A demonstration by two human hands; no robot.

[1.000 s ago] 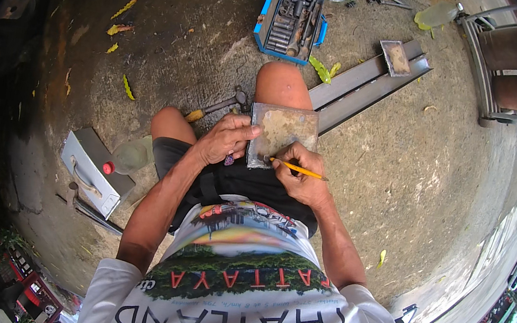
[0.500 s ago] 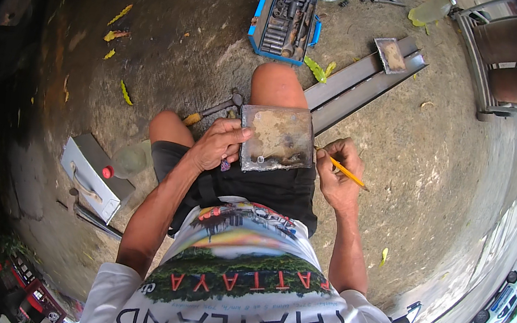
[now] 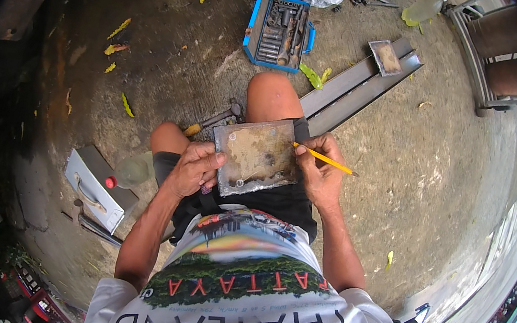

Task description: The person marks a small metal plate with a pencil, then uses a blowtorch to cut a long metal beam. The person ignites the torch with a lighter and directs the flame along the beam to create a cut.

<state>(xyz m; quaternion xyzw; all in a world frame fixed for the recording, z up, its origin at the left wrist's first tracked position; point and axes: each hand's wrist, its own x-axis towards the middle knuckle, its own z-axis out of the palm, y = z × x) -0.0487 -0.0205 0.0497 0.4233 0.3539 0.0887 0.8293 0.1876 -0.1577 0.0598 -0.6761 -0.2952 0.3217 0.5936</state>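
So the marking on the flat plate (image 3: 257, 158) looks partly done. Pale rings sit near its far-left corner (image 3: 232, 136) and near-left corner (image 3: 240, 183), plus a small bluish mark toward the far-right one. No clear ring shows at the near-right corner, so that one might be what's left, though stains make it hard to judge.

The plate is over the lap, a bit askew. The left hand (image 3: 192, 169) clamps its left edge, thumb on top, fingers curled mostly out of sight below. The right hand (image 3: 324, 170) pinches a yellow pencil (image 3: 332, 161) between thumb and fingers, one end right by the plate's right edge; can't tell if it's touching.

Material-wise: the plate is roughly square, blotchy tan and brown with a rough grey border. Farther off to the right, long smooth grey metal channels (image 3: 340, 97) lie on gritty concrete, with a smaller tan-faced plate (image 3: 386, 58) on top. Wooden-handled hammer (image 3: 215, 117) just left of the knee.
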